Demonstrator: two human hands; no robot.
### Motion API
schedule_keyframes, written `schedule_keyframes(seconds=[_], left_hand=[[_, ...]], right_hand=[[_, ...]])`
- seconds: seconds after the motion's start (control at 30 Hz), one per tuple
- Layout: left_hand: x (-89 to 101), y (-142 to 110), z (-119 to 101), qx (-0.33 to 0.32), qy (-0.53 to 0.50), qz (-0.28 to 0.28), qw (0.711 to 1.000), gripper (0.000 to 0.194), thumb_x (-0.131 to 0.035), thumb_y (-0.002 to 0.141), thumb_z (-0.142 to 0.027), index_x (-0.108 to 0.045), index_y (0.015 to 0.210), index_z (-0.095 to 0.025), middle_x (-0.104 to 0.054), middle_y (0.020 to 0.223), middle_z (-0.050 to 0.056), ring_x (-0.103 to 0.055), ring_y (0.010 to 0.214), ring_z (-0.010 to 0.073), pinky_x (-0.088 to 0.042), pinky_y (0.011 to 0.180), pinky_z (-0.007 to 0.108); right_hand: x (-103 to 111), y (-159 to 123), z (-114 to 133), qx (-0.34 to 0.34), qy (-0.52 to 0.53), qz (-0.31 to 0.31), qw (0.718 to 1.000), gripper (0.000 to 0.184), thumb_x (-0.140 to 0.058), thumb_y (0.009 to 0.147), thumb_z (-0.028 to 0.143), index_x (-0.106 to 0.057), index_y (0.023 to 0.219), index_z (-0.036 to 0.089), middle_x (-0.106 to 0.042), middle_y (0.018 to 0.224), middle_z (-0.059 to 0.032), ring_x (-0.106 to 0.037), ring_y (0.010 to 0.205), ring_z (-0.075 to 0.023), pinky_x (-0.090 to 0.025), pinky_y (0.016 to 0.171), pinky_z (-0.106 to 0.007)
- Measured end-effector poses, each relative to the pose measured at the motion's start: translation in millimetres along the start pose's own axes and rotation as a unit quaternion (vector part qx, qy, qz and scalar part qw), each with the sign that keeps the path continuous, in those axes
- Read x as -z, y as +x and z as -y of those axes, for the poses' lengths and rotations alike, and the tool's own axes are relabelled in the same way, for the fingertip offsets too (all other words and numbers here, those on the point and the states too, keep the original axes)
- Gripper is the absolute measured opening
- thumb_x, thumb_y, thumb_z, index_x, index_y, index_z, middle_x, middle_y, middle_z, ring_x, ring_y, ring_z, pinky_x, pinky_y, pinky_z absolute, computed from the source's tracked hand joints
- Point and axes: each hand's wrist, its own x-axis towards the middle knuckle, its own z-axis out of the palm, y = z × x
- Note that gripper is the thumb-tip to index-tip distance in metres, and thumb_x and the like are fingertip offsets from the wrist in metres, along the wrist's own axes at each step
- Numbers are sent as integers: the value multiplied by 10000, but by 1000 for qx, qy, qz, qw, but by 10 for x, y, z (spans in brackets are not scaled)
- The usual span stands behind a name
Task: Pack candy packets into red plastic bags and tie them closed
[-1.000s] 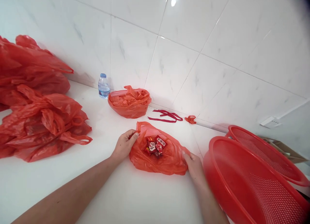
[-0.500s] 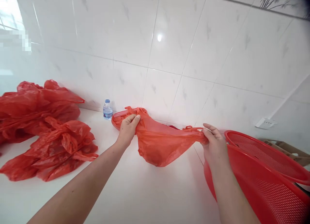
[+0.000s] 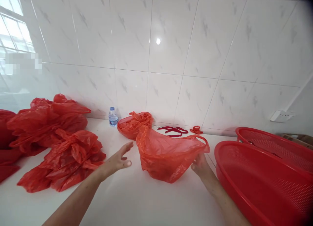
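A red plastic bag (image 3: 166,157) with its handles up sits on the white counter (image 3: 137,200) in front of me. My left hand (image 3: 117,160) hovers just left of the bag with its fingers spread, holding nothing and not touching it. Low at the bag's right side, under its handle loop, is my right hand (image 3: 201,166); its fingers are hidden behind the plastic. The bag's contents are out of sight.
A second filled red bag (image 3: 134,123) and a small water bottle (image 3: 112,117) stand by the tiled wall. Red ribbons (image 3: 173,131) lie behind the bag. Crumpled red bags (image 3: 66,152) pile up at left. Two red mesh baskets (image 3: 259,183) are stacked at right.
My left hand has let go of the bag's handle and opened. The bag, held stretched between both hands before, now rests on the counter. My right hand has dropped to its lower right side.
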Motion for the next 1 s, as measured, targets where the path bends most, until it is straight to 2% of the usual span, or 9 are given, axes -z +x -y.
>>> schedule_keyframes(seconds=[0.13, 0.23, 0.37, 0.5, 0.6, 0.67, 0.77, 0.9, 1.0], left_hand=[[-279, 97, -62, 12, -38, 75, 996, 828, -762, 624, -365, -382, 1356, -294, -463, 1359, 120, -402, 1267, 316, -289, 1038, 470], [-578, 238, -255, -19, -148, 112, 982, 732, -764, 632, -324, -462, 1295, -249, -560, 1244, 124, -521, 1143, 299, -395, 953, 424], [-823, 392, -437, -19, -231, 108, 967, 419, -750, 648, -331, -639, 1026, -190, -664, 1009, 104, -622, 925, 267, -480, 776, 338], [-904, 502, -482, 6, -282, 49, 958, 177, -659, 741, -345, -643, 777, -173, -684, 820, 54, -635, 743, 205, -473, 655, 283], [-982, 622, -415, 29, -376, 2, 926, 147, -638, 745, -311, -639, 821, -185, -690, 873, 54, -647, 815, 225, -491, 721, 316], [-1057, 721, -313, 71, -423, -24, 903, 162, -620, 741, -299, -640, 851, -181, -692, 888, 73, -652, 847, 244, -500, 757, 344], [-1173, 864, -114, 115, -455, -73, 880, 175, -601, 733, -290, -628, 869, -183, -694, 873, 84, -653, 872, 259, -509, 770, 357], [-1277, 1009, 120, 83, -452, -113, 881, 175, -614, 727, -339, -602, 825, -194, -686, 828, 73, -657, 839, 265, -512, 757, 368], [-1310, 1062, 226, 61, -465, -125, 874, 148, -619, 730, -318, -570, 803, -199, -666, 806, 64, -653, 781, 242, -512, 724, 356]], right_hand=[[-203, 144, 228, -35, 25, 65, 997, 753, -782, 474, 547, -569, 1138, 264, -611, 1090, -101, -560, 1017, -309, -470, 806, -438], [-355, 199, 411, -82, 38, 98, 991, 548, -774, 548, 506, -643, 1003, 230, -657, 937, -82, -602, 894, -282, -474, 780, -419], [-407, 193, 559, -154, 4, 106, 982, 419, -733, 646, 487, -671, 931, 186, -646, 762, -40, -601, 727, -211, -473, 677, -330], [-311, 259, 593, -136, 117, 80, 981, 319, -690, 709, 470, -655, 871, 198, -610, 714, -15, -561, 641, -163, -447, 591, -279], [-294, 369, 477, -97, 202, 50, 973, 250, -694, 707, 430, -624, 855, 241, -633, 888, -20, -587, 776, -187, -461, 667, -311], [-346, 424, 333, -107, 252, 36, 961, 249, -712, 687, 398, -607, 863, 258, -588, 736, 19, -561, 689, -157, -450, 637, -289], [-483, 439, 99, -151, 292, 61, 942, 251, -708, 689, 407, -602, 835, 232, -327, 501, 83, -368, 466, -91, -374, 518, -225], [-628, 421, -141, -197, 266, 122, 936, 528, -454, 786, 685, -622, 874, 192, -291, 500, 69, -266, 441, -84, -307, 473, -219], [-633, 442, -264, -223, 246, 141, 933, 675, -325, 785, 755, -633, 832, 157, -305, 478, 57, -259, 433, -84, -287, 469, -225]])
